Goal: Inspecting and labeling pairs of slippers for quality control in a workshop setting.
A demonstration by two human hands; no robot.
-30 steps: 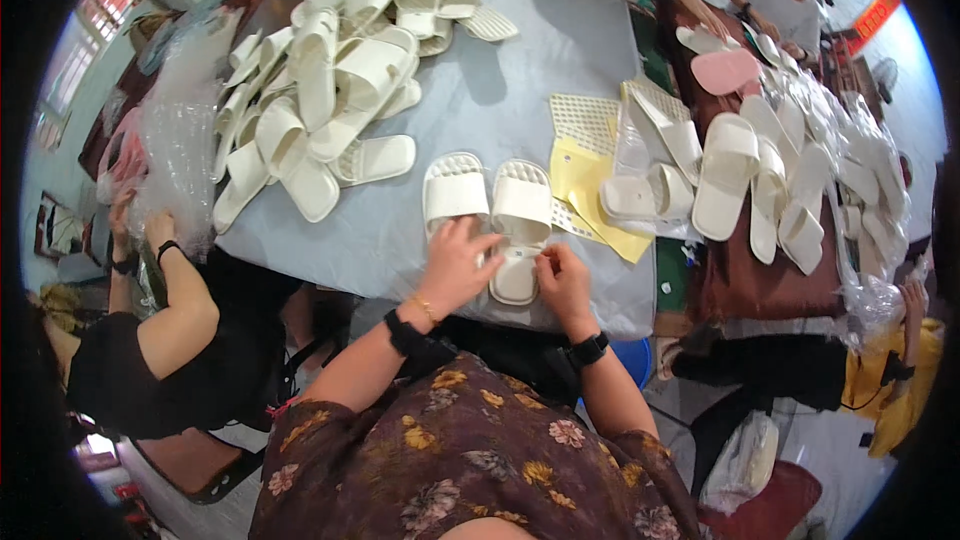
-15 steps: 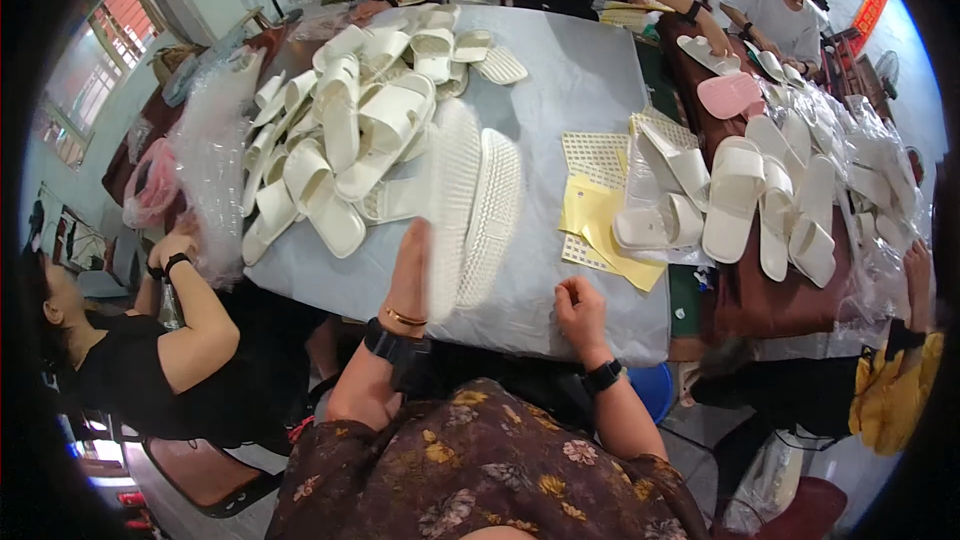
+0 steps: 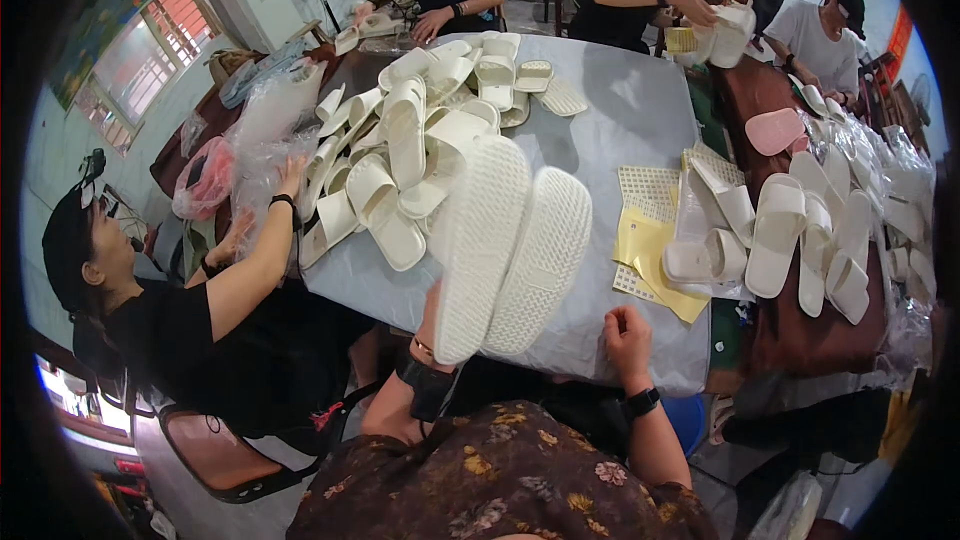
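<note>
A pair of white slippers [image 3: 485,250] is up in front of me, patterned soles facing me. My left hand [image 3: 431,312] is closed on the pair from the left; most of its fingers are hidden behind the soles. My right hand [image 3: 628,338] is curled at the table's near edge, thumb against the forefinger. Whatever might be between those fingers is too small to see. Beyond the held pair lies a heap of white slippers [image 3: 405,135]. Yellow sheets of small labels [image 3: 665,265] lie to the right of my right hand.
The grey-covered table [image 3: 630,90] borders a brown-covered one at right with more white slippers [image 3: 775,230] and a pink slipper [image 3: 773,131]. A co-worker [image 3: 190,300] at left handles clear plastic bags [image 3: 270,140]. Other people stand or sit at the far side.
The held slippers have turned, bringing both soles more squarely toward me. My view has shifted. The left co-worker now reaches into the plastic; a far person has raised white slippers.
</note>
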